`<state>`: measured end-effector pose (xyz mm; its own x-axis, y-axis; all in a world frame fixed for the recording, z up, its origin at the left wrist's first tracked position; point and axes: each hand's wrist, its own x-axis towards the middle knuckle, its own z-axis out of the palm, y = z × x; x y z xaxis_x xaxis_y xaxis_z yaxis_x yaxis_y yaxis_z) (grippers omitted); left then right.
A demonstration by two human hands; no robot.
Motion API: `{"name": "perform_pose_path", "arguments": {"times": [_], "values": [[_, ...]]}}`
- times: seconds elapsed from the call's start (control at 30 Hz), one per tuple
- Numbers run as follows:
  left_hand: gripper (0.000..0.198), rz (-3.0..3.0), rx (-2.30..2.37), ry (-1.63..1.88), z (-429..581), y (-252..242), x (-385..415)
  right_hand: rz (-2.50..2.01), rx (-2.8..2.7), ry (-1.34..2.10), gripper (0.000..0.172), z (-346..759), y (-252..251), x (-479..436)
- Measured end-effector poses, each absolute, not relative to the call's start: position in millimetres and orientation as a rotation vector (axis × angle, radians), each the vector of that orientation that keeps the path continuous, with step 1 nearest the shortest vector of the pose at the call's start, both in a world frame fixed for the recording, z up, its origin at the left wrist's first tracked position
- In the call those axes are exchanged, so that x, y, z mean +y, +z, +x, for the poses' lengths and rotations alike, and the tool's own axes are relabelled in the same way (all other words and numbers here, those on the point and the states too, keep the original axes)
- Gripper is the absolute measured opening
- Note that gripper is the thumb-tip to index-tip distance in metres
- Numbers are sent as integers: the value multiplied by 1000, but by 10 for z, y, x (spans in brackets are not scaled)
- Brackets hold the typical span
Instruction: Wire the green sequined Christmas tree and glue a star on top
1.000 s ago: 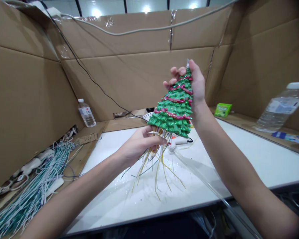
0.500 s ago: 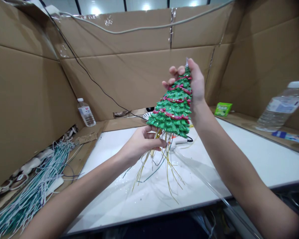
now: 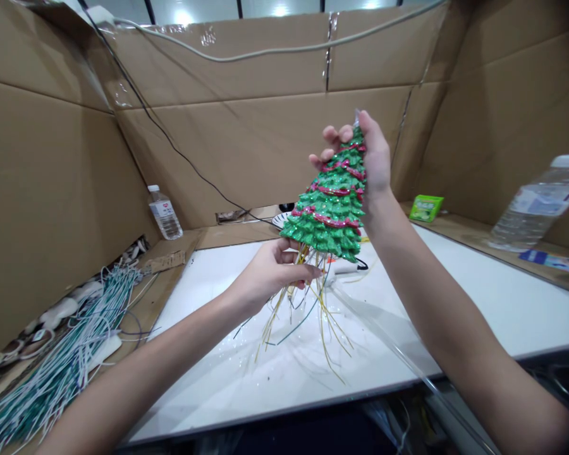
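A glittery green Christmas tree ornament [image 3: 329,202] with pink garlands hangs tilted above the white tabletop. My right hand [image 3: 372,148] is closed around its pointed top, the thumb near the tip and the other fingers behind. Thin yellow, green and white wires [image 3: 329,316] trail from the tree's underside down toward the table. Just below the base, my left hand [image 3: 275,275] pinches the bunch of wires between thumb and fingers. Behind the wires a white tool [image 3: 346,268] with a black end lies on the table, partly hidden.
Bundled green and white wires [image 3: 80,354] lie along the left side. Plastic bottles stand at left [image 3: 165,215] and right [image 3: 535,202]. A green packet [image 3: 425,208] sits at the back right. Cardboard walls [image 3: 218,145] enclose the white tabletop [image 3: 208,392]. A clear tube [image 3: 408,360] crosses its front edge.
The wire ends have swung slightly to the right, and my left thumb has shifted a little rightward. Both hands keep their hold; the tree has hardly moved.
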<state>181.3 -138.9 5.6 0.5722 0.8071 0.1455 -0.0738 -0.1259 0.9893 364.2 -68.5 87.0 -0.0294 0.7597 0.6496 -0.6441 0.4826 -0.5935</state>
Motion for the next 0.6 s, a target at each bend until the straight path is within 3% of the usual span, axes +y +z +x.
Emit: {"name": "perform_pose_path", "arguments": {"times": [0.6], "values": [[20,1505,663,861,1832,40,-1367,-100,-1164,1098,34,3636,856,-653]]}}
